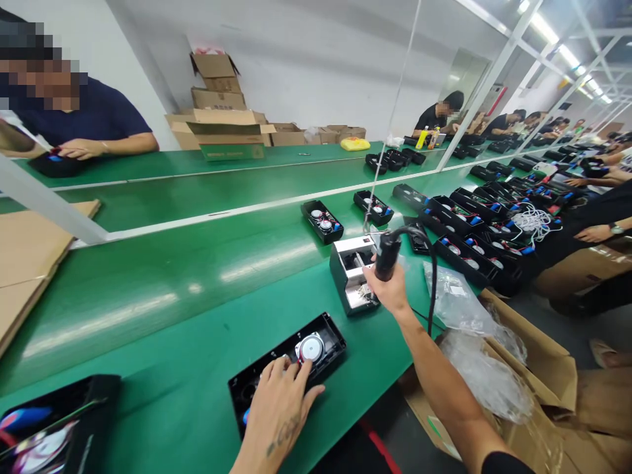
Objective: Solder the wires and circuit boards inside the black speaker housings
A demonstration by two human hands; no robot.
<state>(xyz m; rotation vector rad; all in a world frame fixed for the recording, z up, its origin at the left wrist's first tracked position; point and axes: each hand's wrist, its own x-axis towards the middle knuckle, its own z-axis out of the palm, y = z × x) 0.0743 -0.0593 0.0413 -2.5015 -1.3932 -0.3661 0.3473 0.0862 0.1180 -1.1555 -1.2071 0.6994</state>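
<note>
My left hand (280, 401) lies flat on an open black speaker case (323, 332) near the front edge of the green conveyor belt (197, 263). A round silver speaker driver (311, 347) shows inside the case, just beyond my fingertips. My right hand (390, 286) grips a black electric screwdriver (386, 253) with a black cable (432, 276), held upright over a silver-and-black screw feeder box (351, 270). A thin cord rises from the tool toward the ceiling.
Another black case (54, 421) sits at the bottom left. More open cases (323, 222) lie along the belt, with several packed at the right (469, 224). Cardboard boxes with plastic bags (523, 368) stand at my right. People work across the belt (83, 125) and further along it.
</note>
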